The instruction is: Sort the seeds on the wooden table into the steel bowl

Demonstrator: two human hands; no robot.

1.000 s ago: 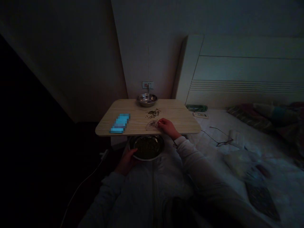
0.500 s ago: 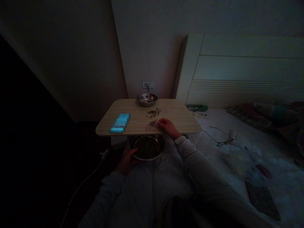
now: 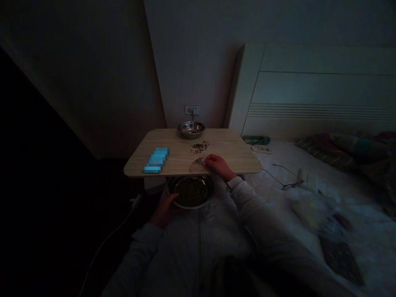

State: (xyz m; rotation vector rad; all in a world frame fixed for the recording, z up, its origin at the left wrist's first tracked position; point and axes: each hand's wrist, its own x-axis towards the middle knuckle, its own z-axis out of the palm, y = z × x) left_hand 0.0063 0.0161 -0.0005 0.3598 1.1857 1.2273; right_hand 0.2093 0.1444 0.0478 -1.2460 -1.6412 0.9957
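My left hand (image 3: 165, 209) grips the near left rim of a metal bowl (image 3: 210, 197), its thumb over the edge. Dark greenish bits cover the bottom of this bowl, which sits at my lap, just under the table's front edge. Over the front of the small wooden table (image 3: 233, 145), my right hand (image 3: 217, 165) is closed, fingertips pinched at a thin, see-through piece (image 3: 194, 167) with dark bits by it. What exactly that piece is, I cannot make out in the dim light. A loose pile of small dark bits (image 3: 199, 147) lies just beyond.
A second metal bowl (image 3: 191, 130) stands at the table's back edge, below a wall socket (image 3: 192, 110). A lit phone (image 3: 156, 160) lies on the left. Glasses (image 3: 292, 185), a plastic bag (image 3: 312, 210) and bedding are on the bed at right. A white cable (image 3: 108, 237) hangs at left.
My right hand's fingers have curled in slightly at the see-through piece. My left hand and the bowl stay where they were.
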